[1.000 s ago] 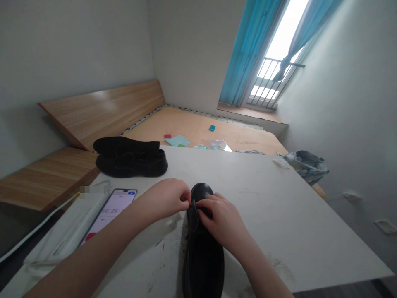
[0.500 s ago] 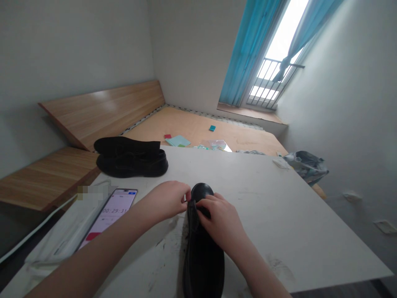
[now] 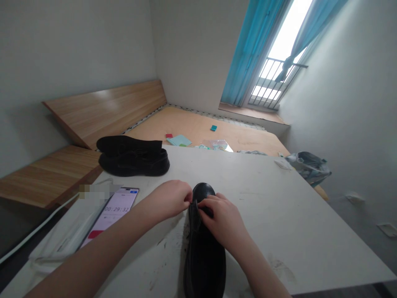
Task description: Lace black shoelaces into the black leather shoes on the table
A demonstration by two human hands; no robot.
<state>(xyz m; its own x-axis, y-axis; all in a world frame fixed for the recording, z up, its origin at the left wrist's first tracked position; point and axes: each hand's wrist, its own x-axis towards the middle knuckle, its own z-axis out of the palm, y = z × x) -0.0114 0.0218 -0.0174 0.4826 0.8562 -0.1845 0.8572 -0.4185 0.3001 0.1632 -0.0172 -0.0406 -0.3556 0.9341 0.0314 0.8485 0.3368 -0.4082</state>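
Observation:
A black shoe (image 3: 205, 265) lies on the white table right in front of me, its rounded toe pointing away. My left hand (image 3: 173, 198) is closed in a pinch at the left edge of the shoe's upper, near the front of the opening; whatever is between its fingertips is too small to make out. From the other side, my right hand (image 3: 226, 221) grips the raised flap of the shoe, thumb and fingers pressed together on it. The two hands' fingertips are close together.
Dark footwear (image 3: 135, 162) stands at the table's far left. A phone (image 3: 113, 211) showing a running timer lies beside a white packet (image 3: 62, 236) near my left forearm. Beyond the white table (image 3: 279, 215) is a bed (image 3: 192, 120) with small items, and a bag (image 3: 310, 167) at right.
My left fingertips have moved slightly right, closer in against the shoe's flap and more tightly closed. My right hand keeps its grip. The view has shifted slightly.

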